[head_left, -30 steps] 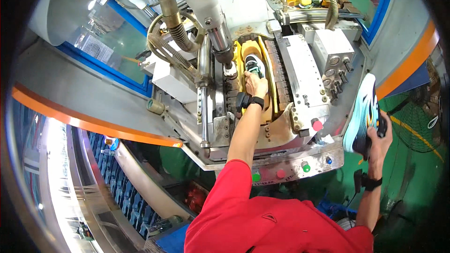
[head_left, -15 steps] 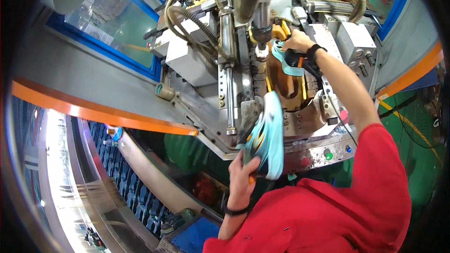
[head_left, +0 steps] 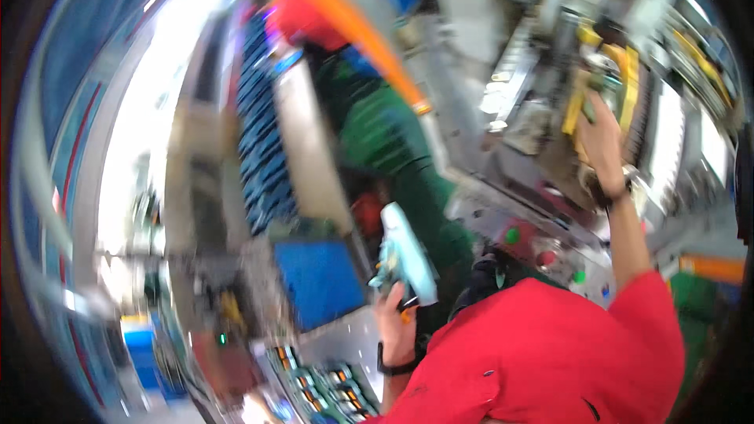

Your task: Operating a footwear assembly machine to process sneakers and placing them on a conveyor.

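Note:
My left hand [head_left: 395, 322] grips a sports shoe [head_left: 407, 255] at its dark opening, where some orange shows. The shoe's pale turquoise sole faces away to the right, with its narrow end pointing up, held over the green floor. My right hand [head_left: 602, 129] reaches into the machine [head_left: 542, 180], between two yellow bars [head_left: 629, 90]. Beside its fingers is a small greenish shape that is too blurred to name. Motion smears those fingers, so their grip is unclear.
To the left stands a conveyor [head_left: 263, 149] with rows of dark blue pieces. A blue panel [head_left: 318, 283] lies nearer, beside a board of orange-lit switches [head_left: 314, 392]. Orange edging [head_left: 369, 39] frames the machine, and its front carries coloured buttons [head_left: 512, 235].
The view has swung left, bringing in the blue panel and switch board. The shoe in my left hand has moved away from the machine. The turquoise-soled shoe by my right hand no longer shows.

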{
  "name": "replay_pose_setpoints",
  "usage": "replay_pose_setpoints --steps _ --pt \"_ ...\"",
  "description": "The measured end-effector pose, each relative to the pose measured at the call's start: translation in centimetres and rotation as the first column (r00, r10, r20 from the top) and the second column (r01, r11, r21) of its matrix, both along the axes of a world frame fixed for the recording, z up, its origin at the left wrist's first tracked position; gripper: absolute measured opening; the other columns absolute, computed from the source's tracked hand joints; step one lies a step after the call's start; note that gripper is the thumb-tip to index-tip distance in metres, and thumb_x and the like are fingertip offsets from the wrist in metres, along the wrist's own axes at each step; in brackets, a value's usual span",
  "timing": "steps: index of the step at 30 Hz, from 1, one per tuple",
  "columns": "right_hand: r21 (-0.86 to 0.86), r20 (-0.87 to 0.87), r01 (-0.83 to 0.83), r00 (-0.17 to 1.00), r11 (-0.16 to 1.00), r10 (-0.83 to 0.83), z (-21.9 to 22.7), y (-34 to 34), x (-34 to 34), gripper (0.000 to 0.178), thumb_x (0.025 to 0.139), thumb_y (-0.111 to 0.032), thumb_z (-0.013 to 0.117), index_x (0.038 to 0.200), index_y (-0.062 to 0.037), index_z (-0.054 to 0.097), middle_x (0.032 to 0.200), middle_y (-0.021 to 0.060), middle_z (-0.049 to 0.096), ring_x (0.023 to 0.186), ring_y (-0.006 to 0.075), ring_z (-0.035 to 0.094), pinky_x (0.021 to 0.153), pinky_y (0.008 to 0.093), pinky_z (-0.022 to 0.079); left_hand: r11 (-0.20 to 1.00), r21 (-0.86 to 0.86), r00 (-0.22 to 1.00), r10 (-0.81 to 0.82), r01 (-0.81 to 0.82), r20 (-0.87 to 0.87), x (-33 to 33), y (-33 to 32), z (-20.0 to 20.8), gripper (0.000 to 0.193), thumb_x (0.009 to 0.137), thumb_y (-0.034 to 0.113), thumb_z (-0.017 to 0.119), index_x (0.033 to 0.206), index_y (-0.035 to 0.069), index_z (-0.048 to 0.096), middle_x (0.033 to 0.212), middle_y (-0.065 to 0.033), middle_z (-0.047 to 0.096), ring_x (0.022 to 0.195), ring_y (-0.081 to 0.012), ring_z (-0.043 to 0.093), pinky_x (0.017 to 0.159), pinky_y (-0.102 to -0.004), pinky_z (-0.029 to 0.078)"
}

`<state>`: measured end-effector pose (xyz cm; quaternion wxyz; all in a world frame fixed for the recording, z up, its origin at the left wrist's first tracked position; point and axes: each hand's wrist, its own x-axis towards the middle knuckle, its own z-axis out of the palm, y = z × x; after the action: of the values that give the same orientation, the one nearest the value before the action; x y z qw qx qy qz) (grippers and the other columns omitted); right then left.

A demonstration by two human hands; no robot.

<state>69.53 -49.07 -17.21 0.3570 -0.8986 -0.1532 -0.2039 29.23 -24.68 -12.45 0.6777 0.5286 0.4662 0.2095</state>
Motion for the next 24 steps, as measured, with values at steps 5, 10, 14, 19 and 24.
replay_pose_setpoints --steps 5,10,14,19,24 --pt "0.006 -0.056 -0.457 0.888 0.89 0.456 -7.3 4.8 -14.8 0.009 0.085 -0.002 0.057 0.094 -0.0025 0.059 0.095 0.0152 0.06 0.093 0.0351 0.057 0.079 0.0405 0.047 0.998 -0.035 0.994 -0.055 0.058 0.091 -2.4 -3.5 -1.2 0.024 0.089 0.006 0.063 0.111 -0.003 0.063 0.105 -0.0067 0.064 0.094 -0.0151 0.064 0.08 -0.0287 0.052" --pt "-0.088 -0.192 -0.631 0.77 0.771 0.608 -20.9 6.7 -14.4 0.015 0.084 -0.004 0.056 0.098 -0.0012 0.058 0.101 0.0186 0.056 0.102 0.0385 0.052 0.09 0.0452 0.043 0.862 -0.456 0.923 0.336 -0.221 0.187 -6.9 -5.9 -1.0 0.033 0.087 0.01 0.07 0.114 -0.004 0.059 0.098 -0.0071 0.065 0.083 -0.0149 0.065 0.074 -0.0294 0.055" --pt "-0.148 -0.219 -0.641 0.764 0.753 0.607 -23.3 6.9 -13.9 0.018 0.083 -0.002 0.057 0.101 -0.0003 0.056 0.101 0.0183 0.056 0.103 0.0388 0.051 0.09 0.0461 0.042 0.833 -0.419 0.871 0.463 -0.363 0.166 -11.6 -6.1 -0.9 0.033 0.086 0.008 0.07 0.114 -0.004 0.058 0.097 -0.0087 0.065 0.081 -0.0164 0.066 0.069 -0.0305 0.056" --pt "-0.187 -0.255 -0.55 0.827 0.814 0.501 -16.9 10.2 -14.3 0.018 0.083 0.0 0.056 0.1 0.001 0.055 0.099 0.018 0.056 0.1 0.0388 0.052 0.087 0.0459 0.044 0.719 -0.449 0.735 0.654 -0.531 0.179 -17.5 -4.5 -0.7 0.03 0.085 0.003 0.069 0.112 -0.004 0.058 0.1 -0.0116 0.065 0.084 -0.0203 0.068 0.075 -0.0335 0.058" --pt "0.144 0.024 -0.803 0.587 0.578 0.809 -1.6 26.5 -16.9 0.019 0.092 -0.008 0.06 0.109 0.0005 0.059 0.105 0.0131 0.062 0.094 0.0241 0.061 0.084 0.0327 0.049 0.516 -0.483 0.538 0.836 -0.707 0.107 -25.4 0.1 -5.0 0.03 0.081 -0.002 0.07 0.108 -0.01 0.059 0.097 -0.0155 0.067 0.082 -0.0253 0.069 0.077 -0.0355 0.058"
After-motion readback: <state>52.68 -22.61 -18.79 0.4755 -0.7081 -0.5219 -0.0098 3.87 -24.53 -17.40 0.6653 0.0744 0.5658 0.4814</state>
